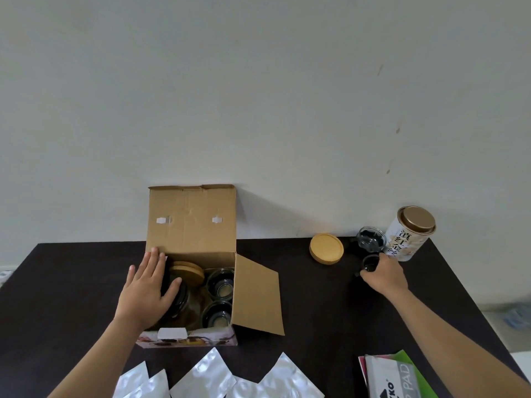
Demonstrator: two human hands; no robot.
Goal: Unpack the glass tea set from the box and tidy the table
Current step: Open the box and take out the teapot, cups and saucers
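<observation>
Overhead, the head view showed a dark desk [71,282] against a pale wall, with an open cardboard box [191,225] standing on it. The left hand [146,294] lay flat inside the box, its fingers [152,262] straight and spread, resting on a dark-rimmed glass pot [179,303] and gripping nothing. Just beyond those fingers sat a stack of wooden lids [186,270]; to their right, two glass cups [219,285] stood in the box. The right hand [385,275] was curled round a small glass cup [370,262] on the desk, thumb and fingers pinching its rim. Just past it stood another glass cup [370,243], with a tea tin [409,234] to its right and one wooden lid [326,249] to its left. Silver pouches [201,377] lay nearest the camera.
</observation>
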